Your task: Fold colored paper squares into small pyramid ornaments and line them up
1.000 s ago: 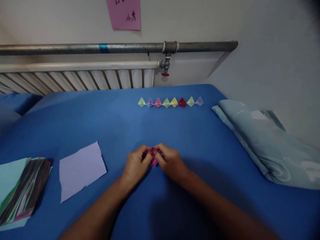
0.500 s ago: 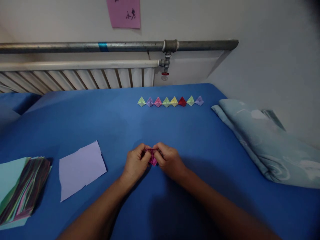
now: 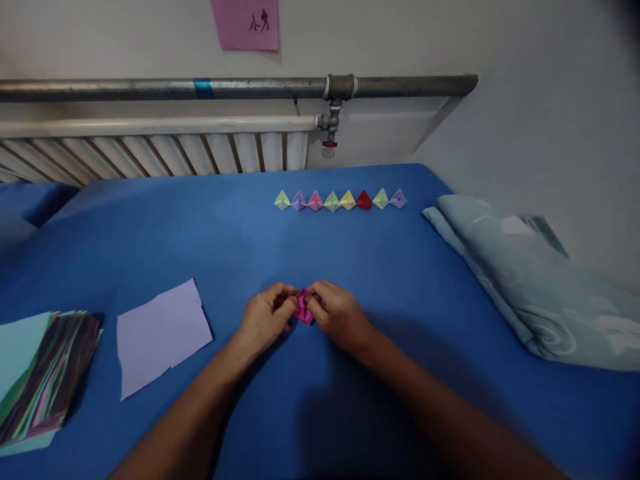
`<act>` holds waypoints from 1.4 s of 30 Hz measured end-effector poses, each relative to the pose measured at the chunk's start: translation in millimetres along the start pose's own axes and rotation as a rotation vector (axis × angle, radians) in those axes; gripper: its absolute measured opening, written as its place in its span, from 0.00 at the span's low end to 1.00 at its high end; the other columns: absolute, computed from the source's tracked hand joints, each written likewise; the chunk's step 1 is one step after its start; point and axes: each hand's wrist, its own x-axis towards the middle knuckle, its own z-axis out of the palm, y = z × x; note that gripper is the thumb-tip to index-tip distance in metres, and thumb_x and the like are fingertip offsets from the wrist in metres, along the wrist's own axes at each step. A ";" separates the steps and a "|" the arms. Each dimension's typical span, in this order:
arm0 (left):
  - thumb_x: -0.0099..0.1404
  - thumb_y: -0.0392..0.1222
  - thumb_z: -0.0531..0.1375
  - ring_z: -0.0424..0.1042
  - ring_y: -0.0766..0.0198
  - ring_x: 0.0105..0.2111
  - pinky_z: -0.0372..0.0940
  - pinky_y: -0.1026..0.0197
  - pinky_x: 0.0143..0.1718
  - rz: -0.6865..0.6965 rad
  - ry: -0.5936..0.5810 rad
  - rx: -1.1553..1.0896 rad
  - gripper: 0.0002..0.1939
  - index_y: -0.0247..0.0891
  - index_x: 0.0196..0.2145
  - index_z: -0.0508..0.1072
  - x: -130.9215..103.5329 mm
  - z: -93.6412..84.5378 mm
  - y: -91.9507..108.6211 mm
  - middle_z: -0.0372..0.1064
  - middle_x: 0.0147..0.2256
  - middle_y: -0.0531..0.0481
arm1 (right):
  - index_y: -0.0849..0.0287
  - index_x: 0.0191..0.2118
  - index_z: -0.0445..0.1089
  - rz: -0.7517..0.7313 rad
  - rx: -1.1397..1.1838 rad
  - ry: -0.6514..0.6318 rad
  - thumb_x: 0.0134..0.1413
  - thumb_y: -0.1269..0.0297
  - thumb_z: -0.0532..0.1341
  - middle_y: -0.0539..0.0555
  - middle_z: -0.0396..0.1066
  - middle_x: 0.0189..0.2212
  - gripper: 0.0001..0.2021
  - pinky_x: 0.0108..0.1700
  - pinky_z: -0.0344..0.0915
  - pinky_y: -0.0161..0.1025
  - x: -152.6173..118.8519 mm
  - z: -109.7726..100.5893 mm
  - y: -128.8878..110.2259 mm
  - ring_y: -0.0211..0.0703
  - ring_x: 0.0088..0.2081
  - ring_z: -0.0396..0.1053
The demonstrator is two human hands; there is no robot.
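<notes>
A small folded magenta paper piece is held above the blue surface, between both hands. My left hand pinches its left side between thumb and fingers. On the opposite side, my right hand grips it, with the thumb over its front. The fingertips hide part of the folds. Farther back lies a row of several small folded paper shapes, among them a yellow one, a dark red one and a purple one at the right end.
To the left lie a lavender paper sheet and a thick stack of coloured paper. A folded pale teal blanket rests at right. Behind the surface are a white radiator, a metal pipe and a red-handled valve.
The left fingers have drawn back slightly to the left, and more of the magenta paper shows between the hands. The view has tilted down a little.
</notes>
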 end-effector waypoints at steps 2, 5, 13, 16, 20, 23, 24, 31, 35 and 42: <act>0.60 0.42 0.55 0.67 0.68 0.21 0.63 0.65 0.23 0.009 -0.004 0.076 0.11 0.35 0.36 0.73 0.7 -3.7 -0.2 0.72 0.27 0.50 | 0.58 0.28 0.66 -0.016 -0.055 -0.006 0.58 0.69 0.53 0.52 0.68 0.26 0.09 0.34 0.58 0.35 -0.5 0.2 0.8 0.38 0.28 0.64; 0.60 0.39 0.54 0.69 0.66 0.26 0.64 0.64 0.27 0.056 -0.009 0.235 0.10 0.36 0.36 0.74 0.9 -8.5 0.5 0.73 0.29 0.49 | 0.59 0.29 0.67 -0.035 -0.079 -0.007 0.57 0.70 0.54 0.52 0.68 0.27 0.08 0.34 0.58 0.35 -1.5 0.1 1.3 0.38 0.29 0.64; 0.58 0.37 0.55 0.67 0.67 0.26 0.61 0.64 0.29 0.104 -0.017 0.374 0.09 0.36 0.35 0.74 -0.5 -15.8 3.3 0.71 0.28 0.51 | 0.60 0.32 0.70 -0.015 -0.021 -0.017 0.54 0.73 0.56 0.52 0.69 0.27 0.06 0.35 0.60 0.35 -2.5 -4.5 3.7 0.38 0.30 0.66; 0.57 0.39 0.58 0.65 0.68 0.24 0.59 0.65 0.27 0.086 0.011 0.371 0.05 0.37 0.30 0.72 -0.6 -13.4 2.8 0.69 0.25 0.54 | 0.60 0.33 0.70 -0.004 -0.003 -0.014 0.52 0.74 0.56 0.51 0.69 0.27 0.06 0.35 0.60 0.35 -2.8 -4.9 5.6 0.38 0.30 0.65; 0.59 0.42 0.59 0.65 0.68 0.25 0.58 0.64 0.28 0.096 0.078 0.429 0.06 0.38 0.28 0.70 0.3 -6.4 0.0 0.68 0.25 0.54 | 0.59 0.33 0.69 0.009 -0.009 -0.020 0.53 0.72 0.57 0.51 0.69 0.27 0.04 0.36 0.60 0.36 -2.5 -4.2 4.8 0.38 0.30 0.66; 0.59 0.43 0.59 0.65 0.67 0.25 0.57 0.63 0.28 0.115 0.085 0.498 0.06 0.38 0.29 0.70 1.0 -2.4 -1.5 0.68 0.26 0.53 | 0.59 0.32 0.69 0.019 -0.019 -0.029 0.53 0.72 0.57 0.51 0.68 0.27 0.04 0.35 0.60 0.35 -1.9 -4.4 2.7 0.38 0.30 0.65; 0.59 0.43 0.60 0.64 0.67 0.25 0.56 0.63 0.28 0.113 0.087 0.528 0.06 0.38 0.29 0.70 1.2 -1.7 -1.5 0.68 0.25 0.53 | 0.59 0.31 0.69 0.025 -0.023 -0.032 0.53 0.72 0.57 0.51 0.68 0.27 0.04 0.35 0.60 0.35 -1.7 -4.7 2.1 0.37 0.30 0.65; 0.58 0.43 0.61 0.62 0.67 0.24 0.52 0.63 0.26 0.080 0.072 0.658 0.06 0.38 0.29 0.69 4.4 -1.1 3.0 0.66 0.25 0.54 | 0.60 0.31 0.69 0.060 0.008 -0.060 0.51 0.75 0.58 0.50 0.69 0.27 0.05 0.34 0.59 0.34 0.3 -5.2 1.7 0.37 0.30 0.65; 0.57 0.44 0.61 0.62 0.67 0.24 0.52 0.63 0.26 -0.012 0.052 0.692 0.06 0.39 0.29 0.69 8.3 -1.6 10.0 0.66 0.25 0.55 | 0.59 0.30 0.69 0.112 0.023 -0.070 0.49 0.75 0.59 0.49 0.67 0.26 0.05 0.32 0.58 0.33 2.7 -5.0 1.1 0.35 0.28 0.63; 0.55 0.46 0.62 0.61 0.66 0.24 0.50 0.62 0.25 -0.111 -0.022 0.730 0.08 0.40 0.29 0.68 13.1 -3.1 22.7 0.65 0.24 0.54 | 0.57 0.30 0.69 0.234 0.001 -0.179 0.49 0.74 0.59 0.48 0.67 0.26 0.05 0.31 0.55 0.33 11.9 -8.8 -2.9 0.35 0.28 0.62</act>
